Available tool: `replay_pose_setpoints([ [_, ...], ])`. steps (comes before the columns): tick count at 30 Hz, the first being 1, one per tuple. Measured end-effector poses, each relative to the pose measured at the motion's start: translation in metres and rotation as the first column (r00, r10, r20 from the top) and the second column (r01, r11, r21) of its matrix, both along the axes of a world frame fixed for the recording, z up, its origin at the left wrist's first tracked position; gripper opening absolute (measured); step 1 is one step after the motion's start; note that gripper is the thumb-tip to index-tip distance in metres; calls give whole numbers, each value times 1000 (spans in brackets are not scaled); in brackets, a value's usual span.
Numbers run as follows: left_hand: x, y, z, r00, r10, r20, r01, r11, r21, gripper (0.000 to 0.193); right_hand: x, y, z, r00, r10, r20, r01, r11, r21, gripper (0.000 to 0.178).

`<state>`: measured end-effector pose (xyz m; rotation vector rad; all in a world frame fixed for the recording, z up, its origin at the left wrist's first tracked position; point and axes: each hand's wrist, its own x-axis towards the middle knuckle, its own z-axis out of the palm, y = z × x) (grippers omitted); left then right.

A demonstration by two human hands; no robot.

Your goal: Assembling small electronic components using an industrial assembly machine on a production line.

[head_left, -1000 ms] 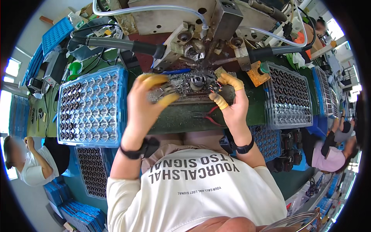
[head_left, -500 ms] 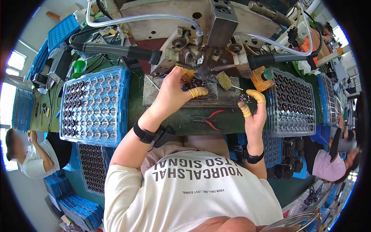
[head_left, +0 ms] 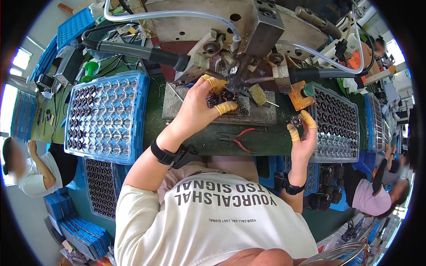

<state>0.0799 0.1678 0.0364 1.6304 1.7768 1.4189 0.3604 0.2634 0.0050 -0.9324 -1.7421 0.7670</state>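
My left hand [head_left: 199, 101], with yellow finger cots on thumb and fingertips, curls around a small dark round part [head_left: 229, 95] on the metal base block [head_left: 262, 116]. Right above those fingers sit the machine's angled clamps and soldering-iron tips. My right hand [head_left: 303, 139] wears yellow finger cots too. Between its thumb and fingertip it pinches another small dark round part [head_left: 296, 120], away from the machine. A pair of red-handled pliers [head_left: 238, 138] lies on the green table between my hands.
Clear-and-blue trays of dark round parts stand at left [head_left: 106, 117] and right [head_left: 335, 126]. A yellowish sponge [head_left: 258, 95] rests on the base block, beside an orange box with a green-topped item [head_left: 301, 95]. Black-handled soldering irons [head_left: 164, 59] flank the machine. Other people work at both sides.
My right hand has moved right, toward the right tray, carrying its small round part. My left hand stays at the base block with little change. The whole view has shifted slightly.
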Motion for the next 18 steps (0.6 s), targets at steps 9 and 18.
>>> replay_pose_setpoints([
  [9, 14, -7, -2, 987, 119, -108, -108, 989, 106, 52, -17, 41, 8, 901, -219, 375, 31, 893, 448, 38],
  [18, -53, -103, 15, 945, 225, -239, -214, 974, 71, 42, 15, 81, -26, 868, -190, 460, -33, 900, 434, 32],
])
